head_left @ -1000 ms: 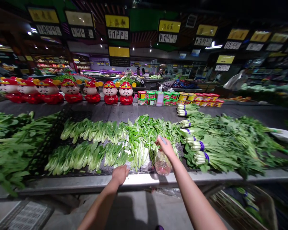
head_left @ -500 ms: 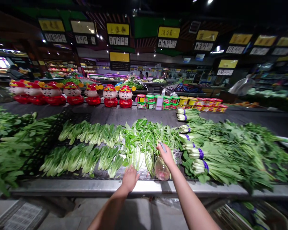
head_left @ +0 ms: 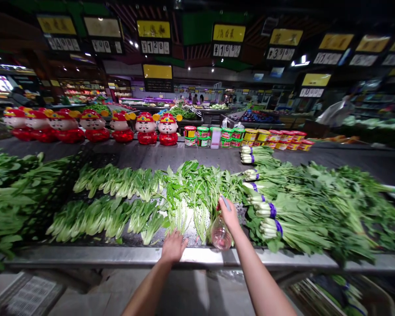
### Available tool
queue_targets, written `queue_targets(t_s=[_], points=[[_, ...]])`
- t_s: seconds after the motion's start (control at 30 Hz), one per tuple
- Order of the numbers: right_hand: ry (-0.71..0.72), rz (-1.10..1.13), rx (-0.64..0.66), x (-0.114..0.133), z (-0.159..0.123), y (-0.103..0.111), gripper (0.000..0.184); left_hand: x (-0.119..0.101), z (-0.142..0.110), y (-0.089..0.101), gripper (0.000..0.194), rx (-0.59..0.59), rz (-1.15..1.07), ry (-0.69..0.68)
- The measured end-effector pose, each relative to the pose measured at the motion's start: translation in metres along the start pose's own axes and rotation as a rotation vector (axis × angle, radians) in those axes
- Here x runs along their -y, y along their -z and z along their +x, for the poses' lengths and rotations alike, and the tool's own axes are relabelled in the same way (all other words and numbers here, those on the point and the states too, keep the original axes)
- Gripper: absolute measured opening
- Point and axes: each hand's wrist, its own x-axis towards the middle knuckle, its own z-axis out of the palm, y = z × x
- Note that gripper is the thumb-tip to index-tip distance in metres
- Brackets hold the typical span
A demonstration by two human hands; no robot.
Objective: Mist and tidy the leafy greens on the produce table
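Observation:
My right hand (head_left: 229,216) is closed around the neck of a clear spray bottle (head_left: 221,235), whose grey trigger top shows above the fingers. The bottle hangs upright over the front of the display. Near the front edge, my left hand (head_left: 174,246) lies palm down with its fingers spread, just below the leafy stalks. Loose leafy greens (head_left: 197,188) lie in the middle, behind both hands. To their left are two rows of bok choy (head_left: 118,217). Right of the bottle, bundles of greens tied with purple bands (head_left: 271,210) lie with their white stems facing left.
A metal rail (head_left: 118,256) runs along the display's front. Behind the greens stand several red figurine jars (head_left: 147,128) and stacked small tubs (head_left: 228,137). Price signs (head_left: 228,40) hang overhead. A crate (head_left: 33,295) sits on the floor at the left.
The view has shifted slightly, so the display's left side sits further left. My left hand has moved a little left and down; my right hand still holds the spray bottle.

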Motion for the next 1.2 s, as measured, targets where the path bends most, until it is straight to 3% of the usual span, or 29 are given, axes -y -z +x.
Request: queue_targets(t_s=[0.2, 0.5, 0.63, 0.77, 0.93, 1.07, 1.2], points=[[0.033, 0.005, 0.084, -0.026, 0.009, 0.010, 0.049, -0.001, 0.000, -0.001, 0.052, 0.005, -0.004, 0.016], [0.014, 0.069, 0.035, -0.068, 0.007, 0.018, 0.055, -0.009, -0.004, 0.022, 0.058, 0.147, 0.008, 0.032], [0.020, 0.070, 0.033, -0.073, 0.006, 0.018, 0.048, -0.017, -0.002, 0.027, 0.060, 0.114, -0.027, 0.079], [0.066, 0.108, 0.088, -0.076, 0.004, 0.020, 0.037, -0.039, 0.008, 0.024, 0.056, 0.057, -0.037, 0.027], [0.079, 0.111, 0.123, -0.080, -0.003, 0.024, 0.051, -0.061, 0.020, 0.013, 0.056, 0.047, -0.044, -0.002], [0.042, 0.114, 0.109, -0.083, -0.009, 0.020, 0.057, -0.063, 0.022, 0.003, 0.057, 0.023, -0.003, 0.007], [0.038, 0.109, 0.060, -0.082, -0.013, 0.016, 0.051, -0.060, 0.023, -0.001, 0.060, 0.011, 0.020, -0.007]])
